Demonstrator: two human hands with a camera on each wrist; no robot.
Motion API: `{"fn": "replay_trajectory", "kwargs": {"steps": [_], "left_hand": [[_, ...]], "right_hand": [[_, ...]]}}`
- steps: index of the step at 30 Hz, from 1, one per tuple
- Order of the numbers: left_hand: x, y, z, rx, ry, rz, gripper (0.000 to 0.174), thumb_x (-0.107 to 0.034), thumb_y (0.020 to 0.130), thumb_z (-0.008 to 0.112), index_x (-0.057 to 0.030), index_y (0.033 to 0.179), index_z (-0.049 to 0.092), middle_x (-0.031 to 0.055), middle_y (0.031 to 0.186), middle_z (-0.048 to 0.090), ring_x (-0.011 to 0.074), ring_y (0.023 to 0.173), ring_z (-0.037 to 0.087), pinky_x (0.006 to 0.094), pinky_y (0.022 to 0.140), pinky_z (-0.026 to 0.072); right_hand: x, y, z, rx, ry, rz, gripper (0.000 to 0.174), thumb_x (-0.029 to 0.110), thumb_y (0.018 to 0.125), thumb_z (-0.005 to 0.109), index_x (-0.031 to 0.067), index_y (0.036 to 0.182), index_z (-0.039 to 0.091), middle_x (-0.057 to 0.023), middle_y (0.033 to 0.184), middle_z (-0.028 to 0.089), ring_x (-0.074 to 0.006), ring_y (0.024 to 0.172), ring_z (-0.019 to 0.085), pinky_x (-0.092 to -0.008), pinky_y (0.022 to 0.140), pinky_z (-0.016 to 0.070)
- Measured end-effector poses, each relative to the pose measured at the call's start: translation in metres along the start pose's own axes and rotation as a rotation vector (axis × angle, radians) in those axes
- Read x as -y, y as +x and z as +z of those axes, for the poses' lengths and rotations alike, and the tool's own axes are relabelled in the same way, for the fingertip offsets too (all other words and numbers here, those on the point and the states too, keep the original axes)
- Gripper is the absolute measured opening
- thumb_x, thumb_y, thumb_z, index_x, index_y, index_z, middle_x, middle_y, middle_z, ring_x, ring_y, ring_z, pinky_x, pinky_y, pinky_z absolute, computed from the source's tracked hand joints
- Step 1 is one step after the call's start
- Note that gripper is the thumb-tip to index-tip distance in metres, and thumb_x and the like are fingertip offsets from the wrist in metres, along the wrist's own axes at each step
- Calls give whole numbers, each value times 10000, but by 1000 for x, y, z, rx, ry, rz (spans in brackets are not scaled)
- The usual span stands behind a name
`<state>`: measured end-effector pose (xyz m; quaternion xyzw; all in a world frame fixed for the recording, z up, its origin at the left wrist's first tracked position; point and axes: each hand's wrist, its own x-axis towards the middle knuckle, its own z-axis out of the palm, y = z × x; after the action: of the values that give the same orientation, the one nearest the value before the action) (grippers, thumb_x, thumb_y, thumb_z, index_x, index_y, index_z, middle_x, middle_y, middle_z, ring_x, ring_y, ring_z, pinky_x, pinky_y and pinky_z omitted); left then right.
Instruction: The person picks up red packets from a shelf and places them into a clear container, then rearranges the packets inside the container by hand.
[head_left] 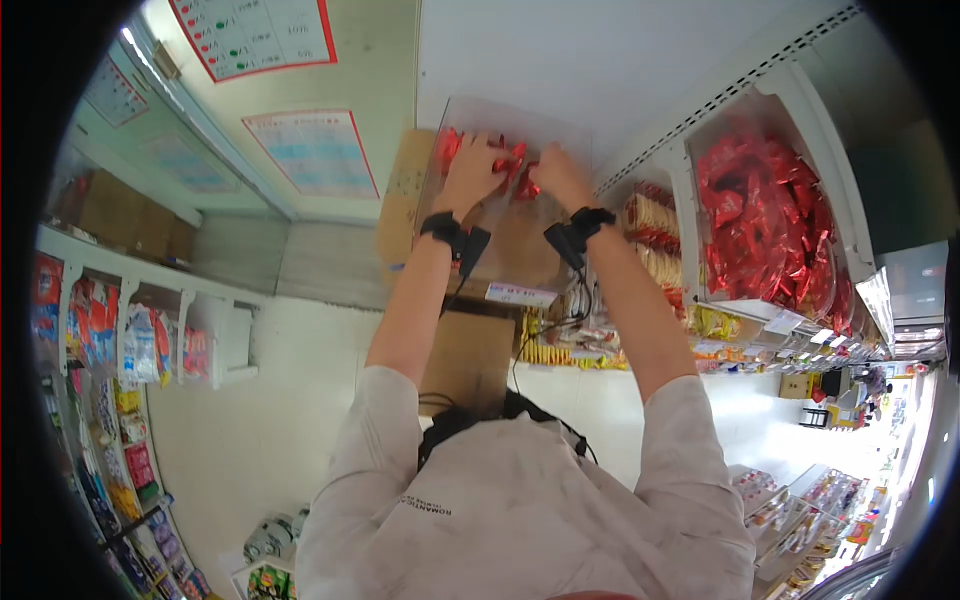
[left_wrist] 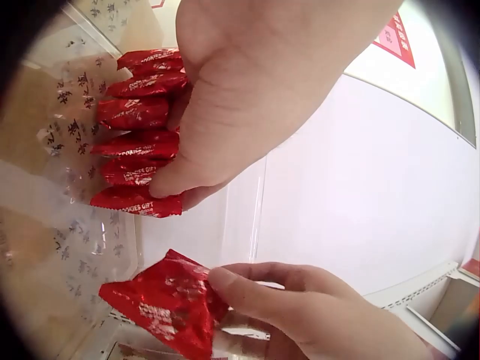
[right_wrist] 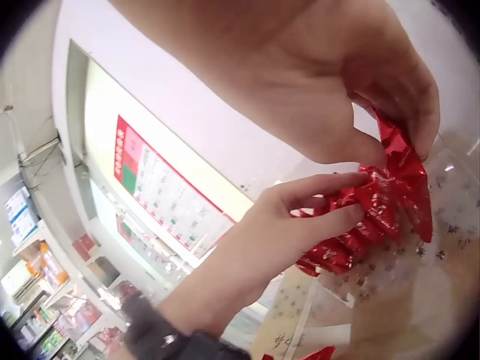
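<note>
Several red foil cookie packets (left_wrist: 139, 142) stand in a tight row inside a clear plastic bin (head_left: 515, 255). My left hand (head_left: 475, 175) grips this row, its thumb against the end packet. Beside it, my right hand (head_left: 562, 178) pinches a single red cookie packet (left_wrist: 169, 307) between thumb and fingers. In the right wrist view that packet (right_wrist: 405, 180) is tilted close by the row's end, near the left fingertips. Part of the row is hidden behind the left hand in the left wrist view.
A bin heaped with red packets (head_left: 765, 225) stands to the right, above shelves of yellow and cream packs (head_left: 655, 245). Cardboard boxes stand left of the bin (head_left: 400, 200) and below it (head_left: 470, 350). A price label (head_left: 520, 294) marks the bin's front.
</note>
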<state>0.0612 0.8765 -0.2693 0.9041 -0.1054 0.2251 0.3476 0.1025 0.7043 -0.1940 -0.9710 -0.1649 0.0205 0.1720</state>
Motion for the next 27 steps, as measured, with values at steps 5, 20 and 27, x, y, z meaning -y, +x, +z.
{"fn": "replay_trajectory", "kwargs": {"steps": [5, 20, 27], "left_hand": [[-8, 1, -7, 17, 12, -18, 402, -239, 736, 807, -182, 1132, 762, 115, 1180, 588, 328, 1173, 490, 429, 1033, 426], [-10, 3, -7, 128, 230, 104, 392, -366, 803, 772, -328, 1193, 752, 148, 1278, 576, 377, 1179, 473, 445, 1057, 398], [-3, 3, -3, 136, 206, 101, 340, -361, 851, 746, -348, 1191, 751, 128, 1348, 566, 384, 1213, 462, 452, 1072, 394]], "right_hand": [[-39, 44, 55, -81, 251, 97, 366, 122, 798, 656, -143, 1041, 590, -309, 938, 685, -424, 890, 692, -453, 779, 554], [-35, 5, 50, 118, 867, -27, 304, 70, 772, 568, -80, 1013, 677, -229, 902, 710, -330, 851, 698, -432, 750, 528], [4, -55, 14, 212, 147, -75, 365, 142, 747, 602, -74, 1034, 671, -283, 966, 695, -404, 893, 697, -459, 799, 556]]}}
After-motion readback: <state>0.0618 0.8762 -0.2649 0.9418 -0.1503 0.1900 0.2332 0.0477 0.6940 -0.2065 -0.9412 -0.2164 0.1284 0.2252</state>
